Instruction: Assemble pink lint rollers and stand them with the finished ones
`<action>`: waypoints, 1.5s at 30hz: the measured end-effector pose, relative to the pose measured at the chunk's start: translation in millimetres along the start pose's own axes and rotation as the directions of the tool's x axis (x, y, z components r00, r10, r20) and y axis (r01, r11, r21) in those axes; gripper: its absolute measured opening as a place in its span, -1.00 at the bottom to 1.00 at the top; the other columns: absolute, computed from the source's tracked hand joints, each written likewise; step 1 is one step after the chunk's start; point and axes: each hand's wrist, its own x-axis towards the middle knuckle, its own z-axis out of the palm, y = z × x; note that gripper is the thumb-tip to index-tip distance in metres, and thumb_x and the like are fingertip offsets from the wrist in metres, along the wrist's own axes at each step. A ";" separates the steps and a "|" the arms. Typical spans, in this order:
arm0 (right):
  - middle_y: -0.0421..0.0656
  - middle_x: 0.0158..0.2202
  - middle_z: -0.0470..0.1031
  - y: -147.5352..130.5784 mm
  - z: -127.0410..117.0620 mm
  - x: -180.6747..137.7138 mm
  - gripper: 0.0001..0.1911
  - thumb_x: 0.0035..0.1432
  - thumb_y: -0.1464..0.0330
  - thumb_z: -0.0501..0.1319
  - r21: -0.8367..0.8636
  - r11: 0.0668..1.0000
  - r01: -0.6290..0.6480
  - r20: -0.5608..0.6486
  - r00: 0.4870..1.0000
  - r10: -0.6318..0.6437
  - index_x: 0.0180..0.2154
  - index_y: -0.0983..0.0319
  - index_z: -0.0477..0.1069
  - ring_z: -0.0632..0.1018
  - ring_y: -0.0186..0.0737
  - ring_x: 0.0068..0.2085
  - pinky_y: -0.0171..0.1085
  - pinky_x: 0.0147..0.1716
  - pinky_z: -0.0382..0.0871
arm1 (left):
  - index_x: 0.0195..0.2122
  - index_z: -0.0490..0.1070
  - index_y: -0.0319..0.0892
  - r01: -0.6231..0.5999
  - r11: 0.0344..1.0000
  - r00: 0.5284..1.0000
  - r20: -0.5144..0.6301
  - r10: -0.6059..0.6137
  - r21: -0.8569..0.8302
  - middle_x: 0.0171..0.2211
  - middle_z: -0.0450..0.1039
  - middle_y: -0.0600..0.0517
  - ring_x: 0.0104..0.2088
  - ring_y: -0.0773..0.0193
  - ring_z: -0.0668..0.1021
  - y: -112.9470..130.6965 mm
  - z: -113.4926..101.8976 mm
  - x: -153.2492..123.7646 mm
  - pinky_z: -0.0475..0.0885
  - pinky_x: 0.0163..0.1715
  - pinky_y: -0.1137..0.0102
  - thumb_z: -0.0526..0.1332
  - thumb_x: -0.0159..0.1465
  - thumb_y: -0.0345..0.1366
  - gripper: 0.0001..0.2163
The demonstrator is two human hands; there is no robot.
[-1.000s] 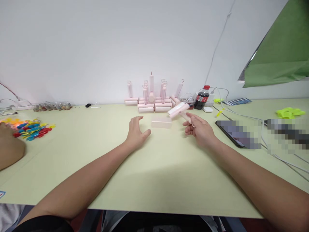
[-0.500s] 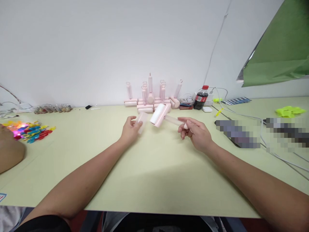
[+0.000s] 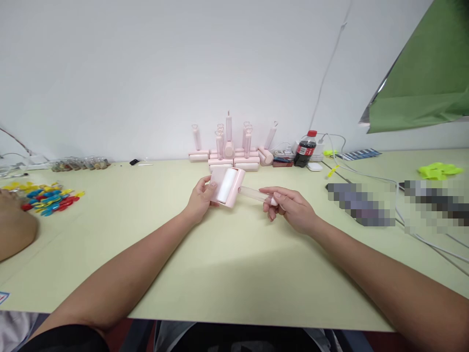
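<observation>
My right hand [image 3: 291,208] grips the clear handle of a pink lint roller [image 3: 234,189] near its end, the white roll tilted towards the left. Between the fingers and thumb of my left hand [image 3: 201,199] is a translucent pink lint roller cover [image 3: 217,179]. The cover's edge lies against or just beside the white roll; I cannot tell whether they touch. Beyond my hands, several more pink lint rollers [image 3: 246,161] stand along the wall with their handles upright.
A cola bottle [image 3: 306,149] stands right of the rollers, by cables and a white case [image 3: 314,166]. Colourful small pieces [image 3: 51,198] lie at the left, near another person's hand [image 3: 12,220]. Further right are a blurred dark object [image 3: 359,204] and yellow-green pieces [image 3: 439,170].
My right hand has brought the lint roller left and slightly down, up to the cover in my left hand. A glow over the colourful pieces at the left is gone.
</observation>
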 end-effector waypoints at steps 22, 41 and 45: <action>-0.17 -0.45 0.49 0.7 -2.1 0.6 -0.59 0.19 0.14 0.22 0.043 0.996 -0.083 0.013 0.996 0.083 -0.04 0.27 0.45 0.42 -0.30 -0.54 -0.21 -0.47 0.44 | 0.17 0.19 -0.11 -0.067 0.990 0.974 0.223 0.038 0.122 -0.21 0.44 -0.04 -0.34 0.22 0.51 -3.9 0.1 -4.8 0.47 -0.50 0.40 0.19 0.21 0.08 -0.41; -0.13 -0.17 0.46 -11.8 27.9 -11.9 -0.41 0.18 0.02 0.19 0.136 0.990 -0.040 0.117 0.993 0.024 0.16 0.07 0.17 0.52 -0.26 -0.41 -0.16 -0.35 0.44 | 0.18 0.31 -0.10 -0.309 0.607 0.932 0.104 0.348 0.732 0.07 0.44 -0.02 -0.03 0.12 0.52 5.0 8.1 -13.0 0.43 -0.02 0.29 0.18 0.22 -0.21 -0.53; -0.14 -0.24 0.47 0.0 29.5 -6.9 -0.49 0.18 0.06 0.21 0.061 0.993 -0.103 0.078 0.992 0.098 0.07 0.17 0.27 0.52 -0.29 -0.43 -0.21 -0.39 0.44 | 0.18 0.33 -0.17 -0.158 0.755 0.906 -0.210 0.367 0.637 -0.11 0.54 -0.04 -0.22 0.13 0.56 25.7 -12.1 23.6 0.47 -0.20 0.29 0.18 0.23 -0.05 -0.47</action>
